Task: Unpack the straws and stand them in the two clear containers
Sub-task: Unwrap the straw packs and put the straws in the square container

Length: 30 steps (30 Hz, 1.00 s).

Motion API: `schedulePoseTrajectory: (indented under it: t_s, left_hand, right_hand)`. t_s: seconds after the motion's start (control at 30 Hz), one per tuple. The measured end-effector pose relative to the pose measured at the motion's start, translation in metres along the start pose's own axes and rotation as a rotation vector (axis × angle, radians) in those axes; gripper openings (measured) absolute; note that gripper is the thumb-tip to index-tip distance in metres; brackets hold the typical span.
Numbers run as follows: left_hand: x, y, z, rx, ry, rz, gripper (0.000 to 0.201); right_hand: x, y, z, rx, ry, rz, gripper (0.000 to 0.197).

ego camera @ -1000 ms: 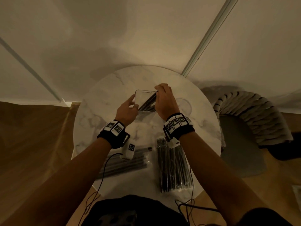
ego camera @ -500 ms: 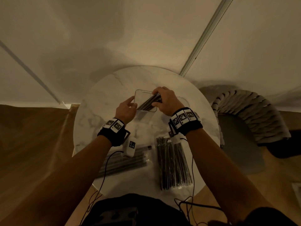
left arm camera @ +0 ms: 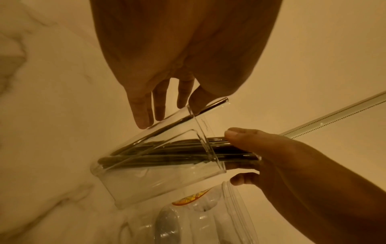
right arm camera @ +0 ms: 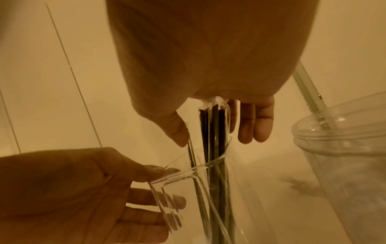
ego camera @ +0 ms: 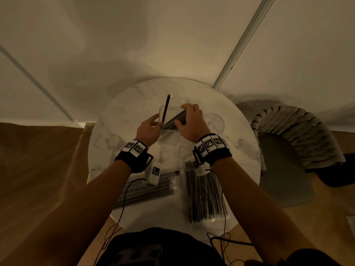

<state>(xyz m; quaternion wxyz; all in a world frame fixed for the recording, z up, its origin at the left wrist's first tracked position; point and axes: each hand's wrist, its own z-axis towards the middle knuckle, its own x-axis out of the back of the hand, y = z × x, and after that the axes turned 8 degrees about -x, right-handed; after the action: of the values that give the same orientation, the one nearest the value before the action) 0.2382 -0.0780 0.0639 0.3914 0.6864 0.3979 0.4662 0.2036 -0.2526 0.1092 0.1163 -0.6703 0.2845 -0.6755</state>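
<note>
A clear rectangular container [ego camera: 171, 109] stands mid-table. My left hand [ego camera: 153, 123] holds its left wall, thumb on the rim [right arm camera: 165, 170]. My right hand [ego camera: 184, 117] grips a bundle of dark straws [ego camera: 175, 120] whose lower ends are inside the container; thumb and fingers wrap it [left arm camera: 240, 155]. One loose straw [ego camera: 166, 106] leans apart against the container's far left side. A round clear container [ego camera: 215, 121] stands just to the right, also visible in the right wrist view [right arm camera: 344, 156]. Two sealed straw packs [ego camera: 207, 196] [ego camera: 146, 189] lie near me.
An empty clear wrapper [left arm camera: 200, 214] lies on the marble table [ego camera: 119, 143] just in front of the rectangular container. A grey chair [ego camera: 292, 150] stands at the table's right. Walls close off the far side. Cables hang from both wrists.
My right hand has turned round the bundle and drawn back slightly. One straw has slipped free and now leans toward the far left. The left hand stays on the container.
</note>
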Motion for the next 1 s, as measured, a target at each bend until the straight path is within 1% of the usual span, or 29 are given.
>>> schedulePoseTrajectory:
  t_s: [0.07,0.13,0.2,0.33,0.43,0.5,0.57,0.63,0.7,0.8,0.87,0.93,1.0]
  left_hand:
    - [0.001,-0.001,0.000,-0.004,-0.001,-0.007,0.047]
    - [0.001,-0.002,0.001,0.010,-0.009,-0.019,0.047]
    - [0.000,-0.003,0.001,0.022,-0.019,-0.031,0.050]
    - [0.000,-0.007,0.002,0.025,-0.036,-0.053,0.059]
    - [0.001,-0.006,0.002,0.037,-0.040,-0.097,0.054]
    - [0.000,-0.005,0.002,0.033,-0.035,-0.118,0.051]
    - [-0.001,-0.004,0.001,0.029,-0.038,-0.118,0.049]
    - [0.000,-0.004,0.000,0.040,-0.043,-0.121,0.055]
    - [0.000,-0.006,0.002,0.059,-0.042,-0.129,0.065]
    - [-0.001,-0.011,0.004,0.071,-0.037,-0.139,0.064]
    - [-0.001,-0.013,0.005,0.082,-0.031,-0.157,0.067]
    - [-0.002,-0.016,0.007,0.095,-0.029,-0.183,0.072]
    - [-0.002,-0.018,0.008,0.108,-0.022,-0.198,0.073]
  right_hand:
    - [0.003,-0.002,0.001,0.003,0.039,0.029,0.070]
    - [0.008,-0.006,0.004,0.033,0.072,0.054,0.076]
    - [0.012,-0.012,0.008,0.073,0.079,0.017,0.072]
    - [0.015,-0.028,0.022,0.166,0.055,-0.158,0.064]
    - [0.012,-0.040,0.035,0.208,0.061,-0.256,0.058]
    - [0.009,-0.042,0.043,0.193,0.082,-0.265,0.046]
    - [0.005,-0.040,0.046,0.165,0.130,-0.206,0.034]
    - [0.004,-0.037,0.047,0.136,0.179,-0.144,0.024]
    - [0.007,-0.033,0.045,0.122,0.244,-0.127,0.018]
    - [0.018,-0.027,0.035,0.074,0.342,-0.132,0.014]
    - [0.023,-0.021,0.025,0.017,0.376,-0.135,0.013]
    - [0.022,-0.015,0.015,-0.009,0.382,-0.157,0.015]
    - [0.017,-0.011,0.006,0.011,0.340,-0.197,0.021]
